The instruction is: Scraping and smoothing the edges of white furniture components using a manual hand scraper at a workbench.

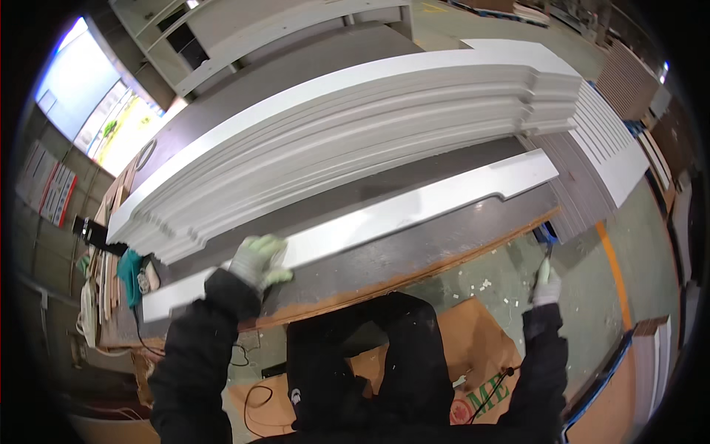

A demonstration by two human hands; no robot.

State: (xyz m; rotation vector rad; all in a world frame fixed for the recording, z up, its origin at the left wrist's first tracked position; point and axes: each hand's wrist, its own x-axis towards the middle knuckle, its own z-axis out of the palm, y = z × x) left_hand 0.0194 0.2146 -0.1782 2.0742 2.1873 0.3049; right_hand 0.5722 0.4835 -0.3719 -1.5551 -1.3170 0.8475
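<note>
A long white board [384,217] with a shaped near edge lies slantwise across the dark worktable [436,240]. My left hand [260,260], in a pale glove, grips the board toward its left end, with the fingers across its top and the thumb by the near edge. Out past the table's right front corner, my gloved right hand [547,287] is closed around a thin, dark tool [549,255]. The tool's kind is too small to tell. Just beyond its tip, something blue [546,232] shows at the table corner.
A tall stack of similar white boards [355,111] fills the table behind. Grooved panels [603,148] stand at the right. A teal cloth or pouch [129,277] and a cord are at the left end. Cardboard [481,333] and white scraps lie on the floor.
</note>
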